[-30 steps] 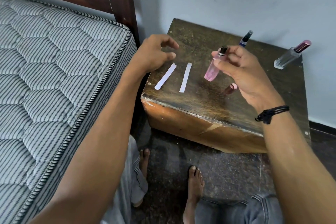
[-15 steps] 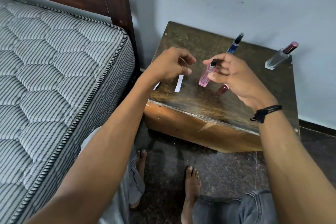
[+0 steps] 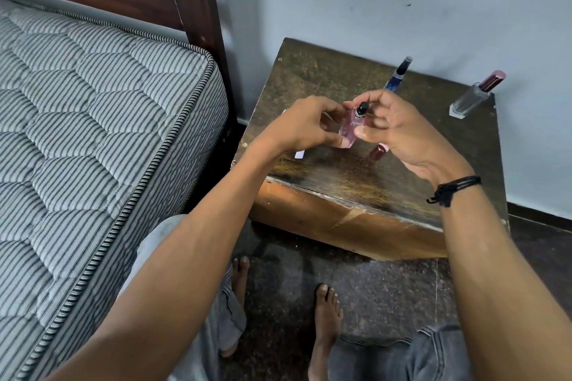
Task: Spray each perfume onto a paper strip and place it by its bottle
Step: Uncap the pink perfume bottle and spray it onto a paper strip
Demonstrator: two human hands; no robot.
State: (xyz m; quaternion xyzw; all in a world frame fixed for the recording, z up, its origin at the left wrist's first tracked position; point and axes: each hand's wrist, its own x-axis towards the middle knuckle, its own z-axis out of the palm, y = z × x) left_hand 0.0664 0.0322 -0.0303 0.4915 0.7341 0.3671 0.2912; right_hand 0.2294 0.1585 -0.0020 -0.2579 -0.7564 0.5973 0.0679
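Note:
A small pink perfume bottle (image 3: 349,130) with a black spray nozzle is held tilted above the dark wooden table (image 3: 309,77). My right hand (image 3: 402,136) grips it from the right, thumb on its side. My left hand (image 3: 303,127) closes on it from the left, thumb under its lower end. A white paper strip (image 3: 299,154) lies on the table, only its end showing below my left hand; the other strip is mostly hidden. The bottle's maroon cap (image 3: 378,151) lies on the table under my right hand.
A blue perfume bottle (image 3: 399,74) and a clear bottle with a maroon cap (image 3: 473,96) stand at the table's back edge by the wall. A striped mattress (image 3: 93,133) and dark bedpost (image 3: 198,25) are on the left. My bare feet (image 3: 325,318) are on the floor below.
My left hand has moved right, from over the paper strips to the pink bottle, and now touches it. My right hand has shifted the bottle slightly left, towards it.

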